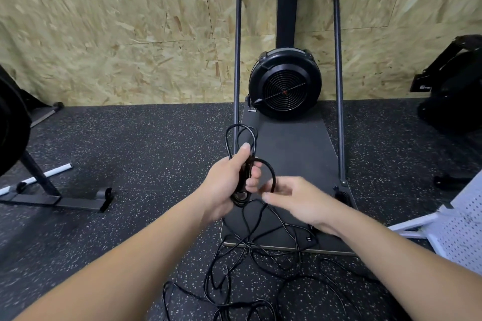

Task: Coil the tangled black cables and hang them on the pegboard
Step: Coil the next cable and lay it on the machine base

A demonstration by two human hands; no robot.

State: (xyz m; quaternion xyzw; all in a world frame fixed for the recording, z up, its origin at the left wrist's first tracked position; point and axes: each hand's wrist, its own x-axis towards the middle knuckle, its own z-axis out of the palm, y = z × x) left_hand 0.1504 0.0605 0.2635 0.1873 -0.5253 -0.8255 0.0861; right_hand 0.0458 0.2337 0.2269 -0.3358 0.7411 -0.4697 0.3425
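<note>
My left hand (229,180) grips a bundle of black cable loops (241,138) that stick up above the fist and hang a little below it. One loop (272,174) curves out to the right of the bundle. My right hand (294,197) is just right of the bundle, blurred, its fingers at that loop; whether it pinches the cable I cannot tell. From the bundle the cable drops to a loose tangle (250,255) on the floor. A white pegboard (464,237) shows at the right edge.
A black fan-wheel exercise machine (285,83) with a tubular frame and a dark platform (294,148) stands ahead against a chipboard wall. Other gym equipment sits at the left (39,185) and the right (453,86). The floor is speckled black rubber.
</note>
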